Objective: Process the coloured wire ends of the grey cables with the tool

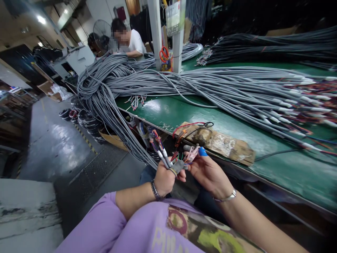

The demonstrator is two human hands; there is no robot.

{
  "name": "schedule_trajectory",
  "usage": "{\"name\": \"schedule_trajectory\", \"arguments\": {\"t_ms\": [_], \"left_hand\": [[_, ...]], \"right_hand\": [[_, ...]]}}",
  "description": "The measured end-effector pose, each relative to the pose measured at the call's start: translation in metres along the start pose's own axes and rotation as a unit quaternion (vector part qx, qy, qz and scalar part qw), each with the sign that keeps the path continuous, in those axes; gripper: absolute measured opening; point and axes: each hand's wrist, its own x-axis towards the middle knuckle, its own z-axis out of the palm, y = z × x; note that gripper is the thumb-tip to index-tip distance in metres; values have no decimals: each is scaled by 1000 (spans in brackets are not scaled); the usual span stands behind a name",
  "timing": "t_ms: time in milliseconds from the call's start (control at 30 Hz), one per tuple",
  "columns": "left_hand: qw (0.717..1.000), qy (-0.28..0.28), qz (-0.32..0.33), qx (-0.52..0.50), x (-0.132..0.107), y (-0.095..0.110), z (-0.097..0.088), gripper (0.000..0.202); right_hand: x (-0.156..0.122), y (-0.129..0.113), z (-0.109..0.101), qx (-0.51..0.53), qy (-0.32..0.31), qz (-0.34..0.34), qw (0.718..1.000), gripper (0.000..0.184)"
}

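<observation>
- The left hand is closed in a fist around a few grey cable ends, which stick up and slightly away from its knuckles.
- The coloured wires fan out of the stripped tips of those cables, just above the left hand and between the two hands.
- The right hand sits just beside the left, palm turned towards it. Its thumb and forefinger are pressed together on some of the coloured wires and the other fingers are loosely curled.
- A blue fingertip cover sits on one digit of the right hand, at the pinch.
- A dark bracelet circles the left wrist and a silver bangle the right.
- Just beyond the right hand's fingertips, a worn taped block lies on the near edge of the green table, with a red wire looping over it.
- Farther past both hands, a big heap of grey cables stretches across the table and spills over its edge, out beyond the left hand.
- Well beyond the hands, orange scissors hang at a white post.
- A co-worker in a white shirt bends over the far end of the cables, beside a fan.
</observation>
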Motion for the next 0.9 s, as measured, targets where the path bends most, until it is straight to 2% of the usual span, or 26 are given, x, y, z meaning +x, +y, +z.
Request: {"name": "schedule_trajectory", "arguments": {"t_ms": [167,367,667,800,900], "left_hand": [[1000,2,-15,5,1,-2,2,42],[999,-14,-31,17,0,-5,1,44],[1000,-5,-26,-3,-4,-1,1,44],[1000,-13,-15,9,-6,-6,-6,42],[1000,-16,-10,25,-7,-12,-15,41]], "right_hand": [[0,0,4,-16,6,-18,1000,24],[-4,1,14,-57,-61,12,996,42],[-1,5,0,-28,-20,-22,999,34],[-4,3,-4,-16,-45,14,999,37],[-8,0,-10,-63,-60,75,993,42]]}}
